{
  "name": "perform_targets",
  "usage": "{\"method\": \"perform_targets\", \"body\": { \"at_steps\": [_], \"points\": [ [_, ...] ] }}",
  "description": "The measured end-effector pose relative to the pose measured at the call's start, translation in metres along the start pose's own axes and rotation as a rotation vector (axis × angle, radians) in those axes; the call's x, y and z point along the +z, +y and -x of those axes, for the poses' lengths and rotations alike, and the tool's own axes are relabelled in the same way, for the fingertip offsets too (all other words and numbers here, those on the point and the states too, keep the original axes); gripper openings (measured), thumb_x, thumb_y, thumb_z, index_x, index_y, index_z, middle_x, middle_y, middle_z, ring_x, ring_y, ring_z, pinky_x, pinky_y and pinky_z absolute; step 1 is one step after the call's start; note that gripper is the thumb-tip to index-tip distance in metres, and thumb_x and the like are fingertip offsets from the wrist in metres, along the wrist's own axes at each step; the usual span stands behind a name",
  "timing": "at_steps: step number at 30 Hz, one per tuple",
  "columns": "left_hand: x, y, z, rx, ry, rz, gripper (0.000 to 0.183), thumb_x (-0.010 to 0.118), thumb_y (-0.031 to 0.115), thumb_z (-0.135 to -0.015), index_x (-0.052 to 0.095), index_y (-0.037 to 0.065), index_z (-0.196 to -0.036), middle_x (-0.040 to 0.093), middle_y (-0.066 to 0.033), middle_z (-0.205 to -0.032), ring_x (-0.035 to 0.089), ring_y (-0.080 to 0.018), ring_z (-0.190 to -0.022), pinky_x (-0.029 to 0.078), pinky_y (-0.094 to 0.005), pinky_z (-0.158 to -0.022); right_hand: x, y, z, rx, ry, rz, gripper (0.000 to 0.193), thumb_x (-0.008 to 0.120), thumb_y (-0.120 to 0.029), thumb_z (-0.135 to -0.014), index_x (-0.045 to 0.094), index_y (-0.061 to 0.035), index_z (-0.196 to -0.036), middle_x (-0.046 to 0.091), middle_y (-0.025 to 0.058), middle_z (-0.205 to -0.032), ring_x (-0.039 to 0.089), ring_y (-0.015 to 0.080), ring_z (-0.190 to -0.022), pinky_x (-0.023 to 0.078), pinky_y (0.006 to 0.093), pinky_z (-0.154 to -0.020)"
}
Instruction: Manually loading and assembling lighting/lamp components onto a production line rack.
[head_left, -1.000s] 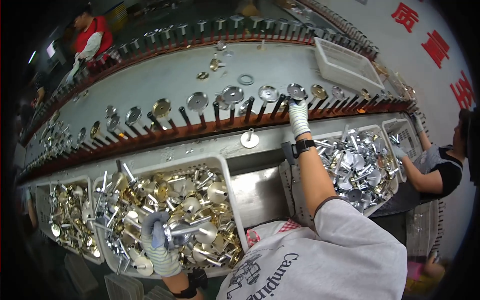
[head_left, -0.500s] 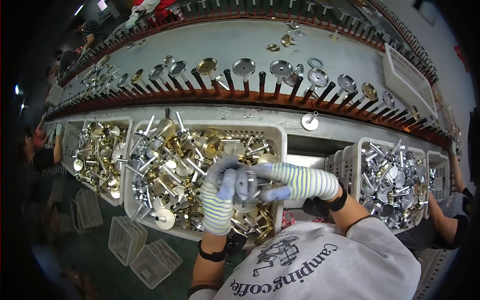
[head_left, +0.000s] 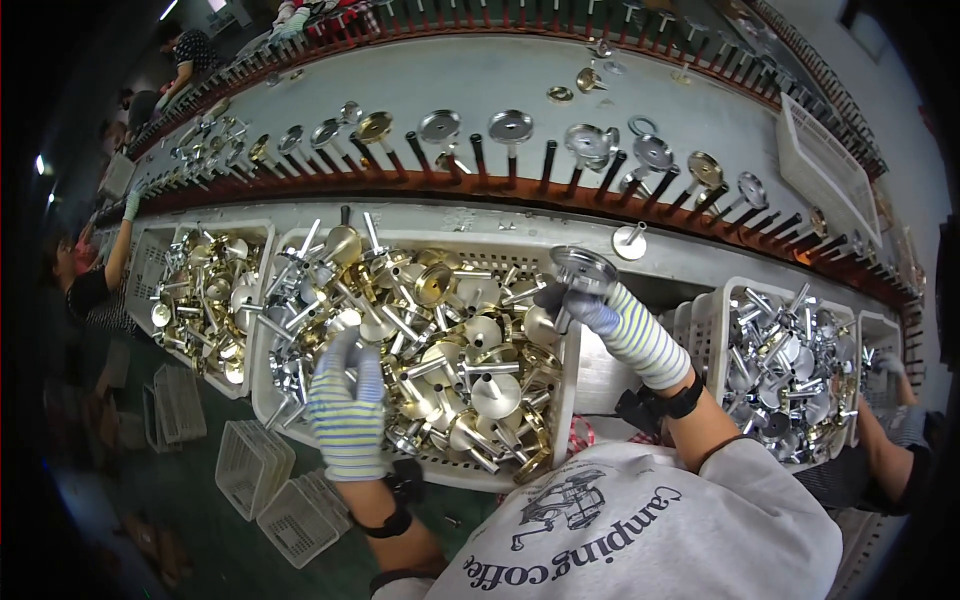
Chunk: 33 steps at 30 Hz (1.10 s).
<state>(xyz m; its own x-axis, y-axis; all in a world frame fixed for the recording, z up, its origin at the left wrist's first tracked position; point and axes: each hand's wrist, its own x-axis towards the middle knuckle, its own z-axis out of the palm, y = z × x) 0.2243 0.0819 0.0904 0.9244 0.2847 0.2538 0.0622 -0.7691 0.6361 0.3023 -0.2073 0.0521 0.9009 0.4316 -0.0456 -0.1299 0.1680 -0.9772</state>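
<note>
My right hand [head_left: 628, 335], in a striped glove with grey fingertips, grips a round silver metal disc with a stem [head_left: 584, 266]. It holds the disc up beyond the right rim of the big bin, with the face tilted upward. My left hand [head_left: 348, 405], gloved alike, is over the left part of that white plastic bin [head_left: 568, 380], its fingers stretched and a little apart. Below and around it lie several stemmed metal discs [head_left: 494, 395], gold and silver, heaped in the bin. Whether the left fingertips touch any of them I cannot tell.
Ahead runs a rail of upright dark pegs [head_left: 478, 160], some carrying discs [head_left: 511, 127]. A single disc [head_left: 629, 241] rests on the ledge before it. More filled bins stand left [head_left: 262, 300] and right [head_left: 716, 370]. Empty crates [head_left: 255, 465] sit on the floor. Other people work at both sides.
My hands were together over the bin; now they are apart, the left moved left and the right raised to the right with the silver disc. The pegged discs shifted left along the rail.
</note>
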Motion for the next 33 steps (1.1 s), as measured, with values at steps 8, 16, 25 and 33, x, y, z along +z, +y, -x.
{"method": "perform_targets", "body": {
  "at_steps": [8, 16, 25, 33],
  "points": [
    [0.013, -0.032, 0.020, 0.002, -0.315, -0.602, 0.049, 0.067, 0.031, -0.070, 0.055, 0.008, -0.112, 0.057, -0.0207, -0.106, 0.055, -0.0364, -0.097, 0.044, -0.0425, -0.085, -0.021, -0.004, -0.012, -0.254, 0.455, 0.172, 0.031, 0.062, -0.011, -0.080, 0.056, -0.0029, -0.109, 0.063, 0.0043, -0.098, 0.057, 0.0108, -0.088, 0.046, 0.0254, -0.077],
    [0.013, -0.034, 0.010, 0.002, -0.433, -0.362, 0.043, 0.067, 0.022, -0.069, 0.057, 0.002, -0.106, 0.059, -0.0162, -0.104, 0.056, -0.0317, -0.096, 0.044, -0.0377, -0.086, -0.183, -0.015, -0.010, -0.719, 1.271, 0.055, 0.024, 0.061, -0.012, -0.084, 0.060, -0.0063, -0.108, 0.060, 0.0012, -0.095, 0.055, 0.0103, -0.081, 0.045, 0.0210, -0.067],
    [0.000, -0.018, 0.015, -0.060, -0.128, 0.140, 0.038, 0.062, 0.007, -0.074, 0.055, -0.002, -0.110, 0.058, -0.0123, -0.106, 0.054, -0.0220, -0.100, 0.040, -0.0330, -0.091, -0.253, 0.022, -0.030, -0.386, 1.231, 0.099, 0.027, 0.062, -0.004, -0.080, 0.058, -0.0036, -0.107, 0.060, 0.0022, -0.095, 0.054, 0.0134, -0.083, 0.044, 0.0253, -0.075],
    [0.005, -0.009, 0.001, -0.026, 0.174, 0.664, 0.041, 0.058, 0.011, -0.081, 0.048, 0.001, -0.119, 0.052, -0.0130, -0.113, 0.056, -0.0199, -0.094, 0.050, -0.0257, -0.072, -0.242, 0.042, -0.077, -0.292, 1.153, 0.542, 0.033, 0.059, -0.027, -0.084, 0.058, -0.0012, -0.105, 0.063, 0.0075, -0.086, 0.051, 0.0174, -0.073, 0.043, 0.0314, -0.068]
  ]
}}
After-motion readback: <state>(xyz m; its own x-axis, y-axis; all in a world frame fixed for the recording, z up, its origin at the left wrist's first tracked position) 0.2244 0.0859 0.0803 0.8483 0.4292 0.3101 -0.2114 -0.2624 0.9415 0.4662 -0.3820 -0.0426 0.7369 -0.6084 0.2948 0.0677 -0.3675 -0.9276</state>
